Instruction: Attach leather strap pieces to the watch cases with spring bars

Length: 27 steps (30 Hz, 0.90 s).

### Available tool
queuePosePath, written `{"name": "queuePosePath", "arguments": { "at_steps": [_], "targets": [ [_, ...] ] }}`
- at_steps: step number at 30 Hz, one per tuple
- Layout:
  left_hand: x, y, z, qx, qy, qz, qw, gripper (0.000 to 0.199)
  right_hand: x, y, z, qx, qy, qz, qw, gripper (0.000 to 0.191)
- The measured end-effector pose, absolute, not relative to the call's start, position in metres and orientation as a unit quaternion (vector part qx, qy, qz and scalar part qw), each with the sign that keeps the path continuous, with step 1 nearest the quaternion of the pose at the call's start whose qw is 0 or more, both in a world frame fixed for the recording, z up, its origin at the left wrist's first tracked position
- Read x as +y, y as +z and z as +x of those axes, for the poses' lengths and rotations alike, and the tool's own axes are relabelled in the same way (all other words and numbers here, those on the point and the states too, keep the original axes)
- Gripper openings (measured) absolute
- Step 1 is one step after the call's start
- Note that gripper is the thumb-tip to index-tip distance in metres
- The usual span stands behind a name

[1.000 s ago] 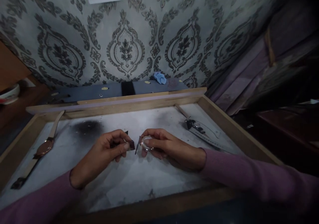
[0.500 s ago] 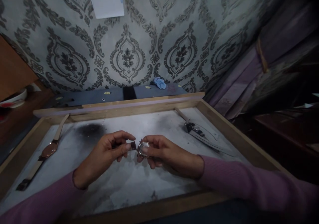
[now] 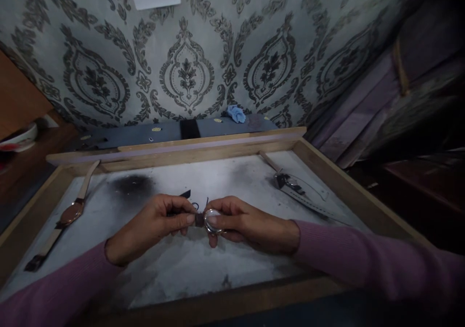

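Between thumb and fingers, my left hand (image 3: 163, 220) pinches a dark watch strap (image 3: 199, 220), its end against the edge of a round silver watch case (image 3: 212, 221). My right hand (image 3: 240, 223) is closed on that case, thumb on its face. A dark strap end (image 3: 186, 194) and a small thin loop show just behind my left fingers. At the tray's left lies a watch with a round brownish face (image 3: 71, 212) and a light strap. Another watch (image 3: 290, 183) with a strap and thin cord lies at the right.
A shallow wooden-framed tray (image 3: 327, 172) with a white bottom surrounds the hands. Crumpled blue cloth (image 3: 237, 114) sits behind it on a dark blue surface. A bowl (image 3: 22, 138) stands far left; a purple curtain (image 3: 378, 104) hangs at the right.
My left hand has brought the dark strap rightward against the watch case. A dark strap end and thin loop now show behind my left fingers. The view has shifted slightly.
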<state>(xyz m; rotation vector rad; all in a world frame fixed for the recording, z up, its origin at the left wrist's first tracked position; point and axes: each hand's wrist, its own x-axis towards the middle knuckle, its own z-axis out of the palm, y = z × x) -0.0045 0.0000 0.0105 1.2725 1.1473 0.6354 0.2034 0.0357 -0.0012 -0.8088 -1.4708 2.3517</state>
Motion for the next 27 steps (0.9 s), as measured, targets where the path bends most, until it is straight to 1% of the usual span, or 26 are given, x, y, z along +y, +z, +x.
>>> {"name": "queuePosePath", "arguments": {
  "at_steps": [6, 11, 15, 27],
  "targets": [
    [0.002, 0.003, -0.006, 0.486, 0.257, 0.56, 0.62, 0.016, 0.039, -0.003, 0.205, -0.52, 0.799, -0.286, 0.094, 0.017],
    [0.003, 0.007, -0.003, 0.491, 0.223, 0.575, 0.615, 0.017, 0.041, -0.01, 0.206, -0.51, 0.808, -0.281, 0.083, 0.023],
    [0.002, 0.01, -0.001, 0.488, 0.217, 0.577, 0.618, 0.017, 0.043, -0.011, 0.205, -0.509, 0.813, -0.271, 0.081, 0.023],
    [0.002, 0.009, -0.003, 0.499, 0.217, 0.582, 0.604, 0.019, 0.046, -0.006, 0.205, -0.537, 0.802, -0.254, 0.056, 0.017]
  ]
}}
